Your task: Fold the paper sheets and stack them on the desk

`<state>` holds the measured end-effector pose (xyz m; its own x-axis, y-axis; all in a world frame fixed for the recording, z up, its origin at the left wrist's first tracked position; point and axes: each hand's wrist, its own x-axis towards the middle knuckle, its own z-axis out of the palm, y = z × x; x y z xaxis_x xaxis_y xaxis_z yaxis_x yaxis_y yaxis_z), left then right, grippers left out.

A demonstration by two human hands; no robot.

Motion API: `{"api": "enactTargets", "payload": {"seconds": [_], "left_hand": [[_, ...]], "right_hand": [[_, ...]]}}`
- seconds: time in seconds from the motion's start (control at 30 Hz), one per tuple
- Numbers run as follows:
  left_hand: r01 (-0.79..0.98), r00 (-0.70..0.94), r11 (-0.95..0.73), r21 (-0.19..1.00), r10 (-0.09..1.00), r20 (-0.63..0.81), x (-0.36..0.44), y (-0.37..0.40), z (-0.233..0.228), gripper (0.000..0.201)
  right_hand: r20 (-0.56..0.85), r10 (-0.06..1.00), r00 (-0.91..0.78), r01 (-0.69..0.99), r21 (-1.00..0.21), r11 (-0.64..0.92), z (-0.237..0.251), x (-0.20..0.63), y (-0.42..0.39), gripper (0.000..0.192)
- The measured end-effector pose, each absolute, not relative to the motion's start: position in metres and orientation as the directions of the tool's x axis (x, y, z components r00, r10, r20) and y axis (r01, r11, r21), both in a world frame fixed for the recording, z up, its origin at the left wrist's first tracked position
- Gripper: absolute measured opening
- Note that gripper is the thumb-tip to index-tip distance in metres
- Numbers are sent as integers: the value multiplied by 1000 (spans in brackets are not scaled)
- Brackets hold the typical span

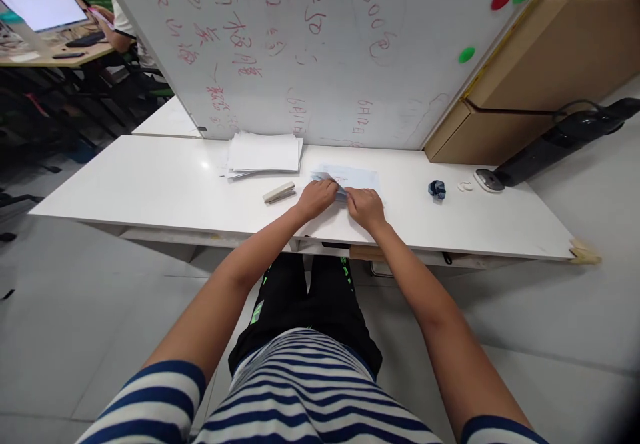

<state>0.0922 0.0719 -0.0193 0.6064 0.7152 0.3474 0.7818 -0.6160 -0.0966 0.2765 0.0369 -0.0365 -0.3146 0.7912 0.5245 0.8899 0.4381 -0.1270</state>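
Blue-and-white striped T-shirt (305,397) fills the bottom of the frame; at the centre, the left hand (317,199) and right hand (367,209) pinch light-blue paper (356,179), partly raised above the white desk (165,184). Left of centre lie a stapler (279,193) and stacked white sheets (265,152)

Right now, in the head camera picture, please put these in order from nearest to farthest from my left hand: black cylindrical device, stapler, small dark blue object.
From your left hand:
1. Stapler: just to its left.
2. Small dark blue object: to the right, beyond your right hand.
3. Black cylindrical device: farthest, at the far right.
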Motion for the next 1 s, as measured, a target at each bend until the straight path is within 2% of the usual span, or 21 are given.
{"api": "enactTargets", "payload": {"seconds": [0.13, 0.23, 0.37, 0.57, 0.63, 0.83, 1.0], "left_hand": [[694, 693, -708, -129, 609, 386, 85, 64, -18, 22], [678, 704, -725, -119, 595, 388, 84, 56, -15, 22], [685, 697, -724, -84, 617, 365, 85, 48, -12, 27], [753, 576, -647, 122, 737, 355, 90, 43, -9, 32], [749, 565, -644, 155, 744, 358, 92, 42, -8, 33], [729, 586, -674, 119, 704, 400, 96, 40, -10, 29], [718, 599, -690, 92, 679, 424, 93, 37, -6, 28]], "right_hand": [[465, 800, -380, 884, -72, 462, -21, 277, 18, 35], [440, 812, -383, 896, -37, 443, -14, 277, 10, 35], [434, 829, -353, 917, -15, 399, -7, 277, 5, 33], [370, 876, -310, 939, -29, 344, 0, 277, -4, 31], [359, 878, -317, 939, -10, 343, 1, 278, -7, 31], [333, 866, -374, 926, 90, 366, 4, 276, -13, 31], [330, 858, -393, 919, 118, 376, 3, 276, -13, 31]]}}
